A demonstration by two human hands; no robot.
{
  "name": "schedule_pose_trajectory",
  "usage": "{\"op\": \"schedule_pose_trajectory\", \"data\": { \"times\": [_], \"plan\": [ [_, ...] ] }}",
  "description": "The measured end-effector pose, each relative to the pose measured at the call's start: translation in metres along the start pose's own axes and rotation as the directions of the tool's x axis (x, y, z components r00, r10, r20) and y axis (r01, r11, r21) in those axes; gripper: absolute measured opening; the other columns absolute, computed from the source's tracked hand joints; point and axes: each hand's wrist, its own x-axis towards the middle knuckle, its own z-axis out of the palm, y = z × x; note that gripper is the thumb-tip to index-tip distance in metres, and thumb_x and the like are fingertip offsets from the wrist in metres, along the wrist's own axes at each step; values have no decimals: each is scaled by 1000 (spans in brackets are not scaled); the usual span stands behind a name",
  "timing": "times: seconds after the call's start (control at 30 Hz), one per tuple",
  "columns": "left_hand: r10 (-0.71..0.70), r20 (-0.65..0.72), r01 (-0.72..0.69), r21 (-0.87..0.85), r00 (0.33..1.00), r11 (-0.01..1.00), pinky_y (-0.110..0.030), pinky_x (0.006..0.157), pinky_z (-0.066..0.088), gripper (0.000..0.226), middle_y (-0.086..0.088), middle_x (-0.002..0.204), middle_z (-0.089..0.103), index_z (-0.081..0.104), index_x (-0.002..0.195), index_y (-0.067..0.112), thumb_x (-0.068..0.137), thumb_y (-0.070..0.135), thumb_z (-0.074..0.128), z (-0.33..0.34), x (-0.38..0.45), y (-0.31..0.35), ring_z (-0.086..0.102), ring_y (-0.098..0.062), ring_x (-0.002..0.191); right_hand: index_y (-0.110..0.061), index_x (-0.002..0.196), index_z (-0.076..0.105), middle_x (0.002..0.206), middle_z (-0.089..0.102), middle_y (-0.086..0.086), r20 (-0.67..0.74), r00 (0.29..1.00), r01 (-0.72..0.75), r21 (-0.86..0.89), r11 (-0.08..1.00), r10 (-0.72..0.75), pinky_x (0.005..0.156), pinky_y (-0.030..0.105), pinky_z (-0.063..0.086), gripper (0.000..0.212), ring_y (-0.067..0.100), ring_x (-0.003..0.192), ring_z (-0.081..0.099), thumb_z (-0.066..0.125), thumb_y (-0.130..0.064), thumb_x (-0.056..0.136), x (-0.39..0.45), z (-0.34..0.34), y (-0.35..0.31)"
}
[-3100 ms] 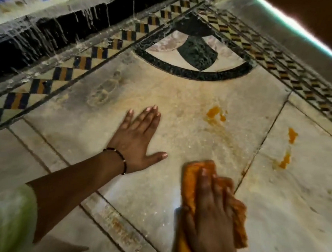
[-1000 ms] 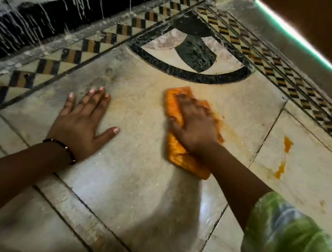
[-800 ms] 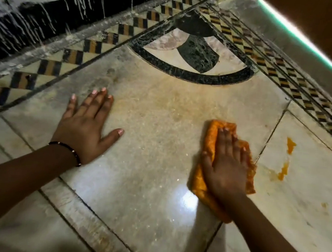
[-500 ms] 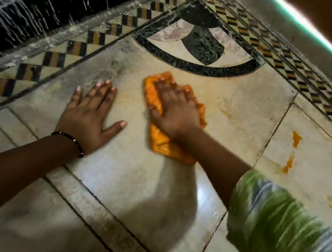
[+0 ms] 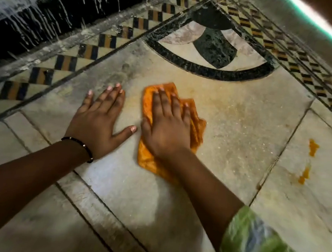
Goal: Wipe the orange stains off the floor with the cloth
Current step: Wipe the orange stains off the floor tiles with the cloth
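Pressing flat, right hand (image 5: pixel 168 129) covers cloth (image 5: pixel 197 128).

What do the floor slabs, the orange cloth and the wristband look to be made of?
Floor slabs: likely polished marble or similar stone, given the pale mottling, the sheen and the thin joints.
Orange cloth: soft woven fabric, creased and folded under the right hand.
Wristband: thin and dark, perhaps cord or beads; too small to tell.
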Motion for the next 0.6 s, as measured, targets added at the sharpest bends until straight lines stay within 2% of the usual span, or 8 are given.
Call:
{"op": "schedule_pose_trajectory", "data": {
  "times": [0.1, 0.17, 0.27, 0.37, 0.4, 0.47, 0.53, 0.6],
  "plan": [
    [2, 3, -2, -6, 1000, 1000, -45, 118, 4, 90, -7, 160, 13, 14, 152, 12, 85, 71, 22, -1, 1, -1, 14, -20, 146, -24, 153, 3, 161, 4, -1, 3, 991, 133, -32, 991, -133, 116, 44, -2, 68, 22, 147, 2, 27, -53, 96, 47, -17, 27],
    [-3, 7, 4, -15, 1000, 1000, -42, 118, 1, 90, -5, 160, 9, 11, 152, 14, 85, 73, 20, -2, 0, -3, 10, -18, 146, -24, 153, 4, 161, 7, 1, -17, 999, 47, -18, 999, -47, 116, 42, 1, 69, 22, 146, 6, 26, -57, 96, 47, -23, 75],
    [-5, 4, 5, -27, 1000, 1000, -40, 118, -3, 91, -4, 160, 6, 8, 152, 14, 85, 73, 19, -1, -1, -1, 5, -15, 146, -24, 153, 3, 161, 5, 1, -66, 991, -116, 0, 993, 116, 118, 43, 2, 76, 22, 147, 6, 12, -64, 90, -7, -25, 138],
    [-23, -12, 23, -27, 1000, 999, -42, 118, -4, 91, -8, 160, 5, 9, 152, 10, 85, 71, 20, 0, -1, 3, 4, -19, 147, -26, 152, -4, 158, -6, -2, -22, 985, -173, -24, 985, 172, 118, 45, -3, 74, 23, 147, -2, 4, -62, 87, -73, -11, 126],
    [-30, -12, 29, -26, 999, 999, -43, 118, -4, 92, -9, 160, 4, 9, 152, 8, 85, 71, 20, 1, 0, 4, 4, -21, 147, -27, 151, -8, 156, -11, -3, 1, 991, -134, -23, 991, 134, 117, 43, -8, 73, 24, 146, -7, 4, -60, 87, -82, -6, 103],
    [-39, -33, 37, -44, 999, 998, -45, 118, -2, 95, -12, 160, 1, 7, 152, 5, 84, 71, 23, 1, 1, 5, 3, -24, 147, -27, 150, -8, 155, -13, -5, 30, 998, 53, -6, 999, -53, 113, 38, -16, 71, 23, 146, -11, 7, -56, 87, -73, 3, 55],
    [-65, -87, 55, -115, 994, 992, -44, 117, 1, 97, -15, 159, -1, 6, 151, 3, 83, 68, 30, 0, -2, 4, 1, -26, 147, -28, 153, 2, 160, -3, -5, 18, 972, 233, -32, 972, -233, 112, 40, -15, 68, 21, 147, -6, 15, -52, 91, -31, 1, 25],
    [-137, -152, 102, -219, 979, 970, -44, 117, 1, 96, -15, 159, -2, 5, 151, 2, 82, 63, 36, -4, -7, -1, -4, -23, 145, -29, 153, 7, 161, 4, -4, 41, 956, 293, -52, 955, -291, 114, 43, -10, 64, 21, 147, -1, 19, -50, 93, 26, -9, 28]
  ]
}}
